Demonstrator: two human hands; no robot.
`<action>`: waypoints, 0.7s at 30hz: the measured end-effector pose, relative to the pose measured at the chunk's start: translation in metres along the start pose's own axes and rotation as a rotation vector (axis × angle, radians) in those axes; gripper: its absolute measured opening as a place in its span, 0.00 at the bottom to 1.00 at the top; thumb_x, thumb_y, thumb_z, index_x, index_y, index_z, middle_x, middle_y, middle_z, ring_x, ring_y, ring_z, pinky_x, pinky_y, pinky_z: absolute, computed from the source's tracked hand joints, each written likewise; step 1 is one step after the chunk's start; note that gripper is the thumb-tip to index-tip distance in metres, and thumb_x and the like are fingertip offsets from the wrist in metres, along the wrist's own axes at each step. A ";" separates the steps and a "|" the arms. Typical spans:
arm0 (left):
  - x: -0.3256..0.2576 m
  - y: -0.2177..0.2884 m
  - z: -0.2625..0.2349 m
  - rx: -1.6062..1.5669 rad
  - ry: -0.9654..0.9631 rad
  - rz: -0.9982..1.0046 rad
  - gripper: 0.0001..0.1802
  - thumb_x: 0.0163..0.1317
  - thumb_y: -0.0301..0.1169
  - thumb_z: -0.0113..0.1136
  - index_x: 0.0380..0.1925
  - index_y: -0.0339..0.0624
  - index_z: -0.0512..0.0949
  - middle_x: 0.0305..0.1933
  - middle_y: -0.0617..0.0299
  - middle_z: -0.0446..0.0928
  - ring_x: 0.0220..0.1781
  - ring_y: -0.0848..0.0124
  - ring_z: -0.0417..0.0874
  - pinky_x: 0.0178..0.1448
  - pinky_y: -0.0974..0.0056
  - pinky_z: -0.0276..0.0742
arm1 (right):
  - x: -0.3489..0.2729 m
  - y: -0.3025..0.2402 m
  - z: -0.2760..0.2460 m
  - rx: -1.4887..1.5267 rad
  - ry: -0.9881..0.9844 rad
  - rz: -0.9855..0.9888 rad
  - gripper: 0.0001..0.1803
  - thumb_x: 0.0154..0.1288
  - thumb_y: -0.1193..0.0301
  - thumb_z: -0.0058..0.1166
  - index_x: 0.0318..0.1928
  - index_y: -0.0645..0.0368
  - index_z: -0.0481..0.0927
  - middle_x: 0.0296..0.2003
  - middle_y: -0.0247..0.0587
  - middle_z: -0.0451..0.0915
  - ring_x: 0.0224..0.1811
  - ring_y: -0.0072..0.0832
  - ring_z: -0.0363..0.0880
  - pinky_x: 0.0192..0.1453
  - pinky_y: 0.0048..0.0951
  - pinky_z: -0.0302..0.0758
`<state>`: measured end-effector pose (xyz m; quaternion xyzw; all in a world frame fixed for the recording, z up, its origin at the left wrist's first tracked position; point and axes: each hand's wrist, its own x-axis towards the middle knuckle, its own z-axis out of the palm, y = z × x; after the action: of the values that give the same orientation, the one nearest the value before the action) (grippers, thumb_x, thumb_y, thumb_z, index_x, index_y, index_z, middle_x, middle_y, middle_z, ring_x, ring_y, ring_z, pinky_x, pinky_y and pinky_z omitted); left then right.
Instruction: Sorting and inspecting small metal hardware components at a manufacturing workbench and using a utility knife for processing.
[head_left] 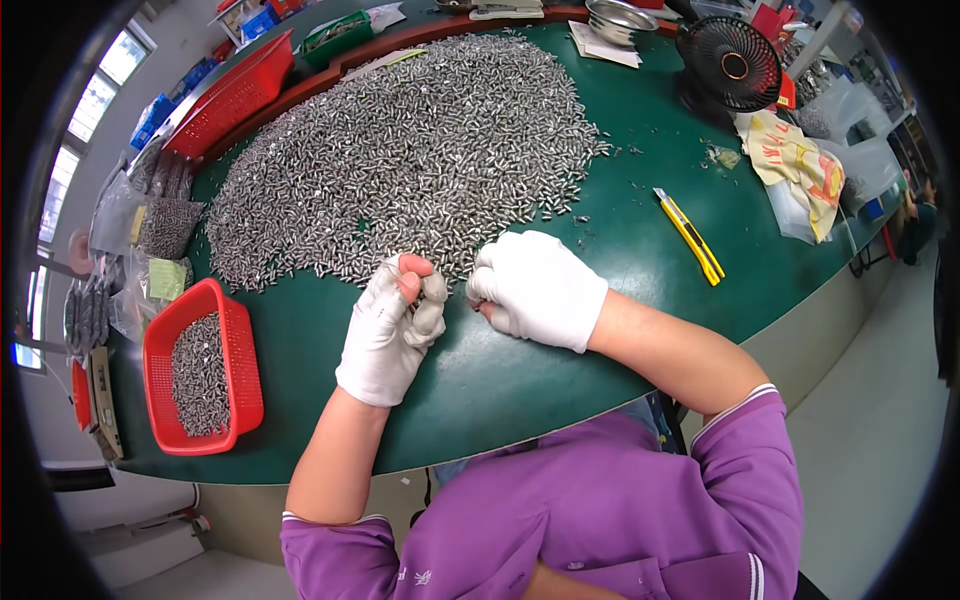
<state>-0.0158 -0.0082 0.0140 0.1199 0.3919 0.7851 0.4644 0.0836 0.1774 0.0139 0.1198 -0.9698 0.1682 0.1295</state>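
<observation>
A broad heap of small silvery metal pins [420, 140] covers the middle of the green tabletop. At its near edge my left hand [390, 325], in a white glove with thumb and forefinger tips bare, is closed in a pinch. Whatever lies between those fingers is too small to make out. Close by on the right is my right hand [540, 290], also gloved in white, its fingers curled and pressed together. What it holds, if anything, is hidden by the fingers. The two hands are slightly apart.
A red plastic basket [250, 385] with metal pins inside stands at the left. On the right lie a yellow utility knife [690, 236] and a printed cloth [795, 165], with a black fan [730, 65] behind. Bagged pins [168, 225] sit along the left edge; a red crate [235, 95] stands far left.
</observation>
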 end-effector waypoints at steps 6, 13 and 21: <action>-0.006 -0.009 0.006 0.163 -0.041 -0.091 0.11 0.68 0.32 0.59 0.47 0.44 0.75 0.35 0.66 0.77 0.25 0.82 0.65 0.28 0.77 0.59 | -0.001 0.002 -0.016 0.621 0.087 0.170 0.10 0.59 0.67 0.61 0.38 0.59 0.81 0.35 0.42 0.77 0.39 0.35 0.77 0.45 0.33 0.75; -0.005 -0.010 0.011 0.253 -0.025 -0.138 0.11 0.67 0.32 0.60 0.46 0.42 0.76 0.34 0.65 0.77 0.25 0.82 0.66 0.27 0.77 0.59 | -0.004 -0.003 -0.017 0.937 0.040 0.299 0.10 0.61 0.73 0.62 0.42 0.61 0.79 0.36 0.36 0.77 0.41 0.23 0.78 0.45 0.26 0.76; -0.004 -0.009 0.007 0.249 -0.041 -0.128 0.11 0.69 0.38 0.58 0.41 0.43 0.76 0.33 0.66 0.77 0.24 0.81 0.66 0.27 0.76 0.59 | -0.001 -0.001 -0.022 0.776 0.150 0.327 0.13 0.62 0.73 0.60 0.47 0.61 0.80 0.36 0.35 0.77 0.39 0.21 0.77 0.46 0.25 0.75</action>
<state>-0.0044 -0.0059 0.0130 0.1675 0.4834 0.6965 0.5032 0.0896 0.1848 0.0335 -0.0083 -0.8288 0.5471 0.1168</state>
